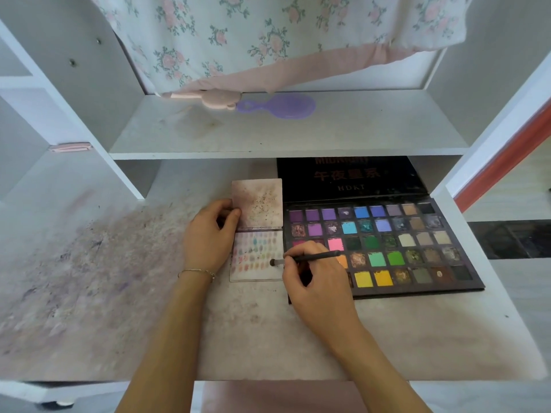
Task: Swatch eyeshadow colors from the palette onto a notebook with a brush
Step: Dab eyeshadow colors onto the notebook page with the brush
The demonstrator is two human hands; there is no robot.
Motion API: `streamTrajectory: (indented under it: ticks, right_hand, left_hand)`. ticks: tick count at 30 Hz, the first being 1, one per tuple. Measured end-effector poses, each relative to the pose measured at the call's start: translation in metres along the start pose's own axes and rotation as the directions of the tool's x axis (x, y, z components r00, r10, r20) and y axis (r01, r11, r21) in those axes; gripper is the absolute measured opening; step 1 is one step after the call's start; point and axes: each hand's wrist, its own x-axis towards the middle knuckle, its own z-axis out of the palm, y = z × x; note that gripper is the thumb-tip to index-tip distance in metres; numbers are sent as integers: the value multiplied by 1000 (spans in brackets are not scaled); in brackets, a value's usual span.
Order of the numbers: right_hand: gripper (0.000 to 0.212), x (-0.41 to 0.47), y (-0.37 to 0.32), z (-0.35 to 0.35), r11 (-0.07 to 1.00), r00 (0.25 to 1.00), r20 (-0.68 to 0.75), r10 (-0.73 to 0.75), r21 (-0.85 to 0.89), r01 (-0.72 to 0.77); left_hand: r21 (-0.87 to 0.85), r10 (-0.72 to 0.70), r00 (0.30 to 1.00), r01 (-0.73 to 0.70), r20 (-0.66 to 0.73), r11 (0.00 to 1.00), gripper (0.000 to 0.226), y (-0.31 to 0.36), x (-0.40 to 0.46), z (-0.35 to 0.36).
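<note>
Well to the left, the desk is smeared with powder stains. Next comes the left hand, whose curled fingers pinch the left edge of the small open notebook, thumb on the raised upper page, steadying it. Rows of pale color dabs already fill much of the lower page. The brush lies nearly level, its dark tip touching the page's right edge, the handle gripped pen-style by the right hand. Just beside the notebook on the right sits the open palette, purples and blues at the top, yellows at the bottom. To do this dab well, I would press lightly with a short stroke, keep it in a bare spot clear of neighbouring swatches, and hold the page flat so loose powder does not scatter.
</note>
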Motion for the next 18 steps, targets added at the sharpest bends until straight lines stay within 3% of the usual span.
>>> streamTrajectory:
  ticks: [18]
  right_hand:
    - [4,-1,2,1,1000,1000,-5,-2,-5,2]
  left_hand:
    - [17,7,1000,-8,3,1000,20,-1,1,2]
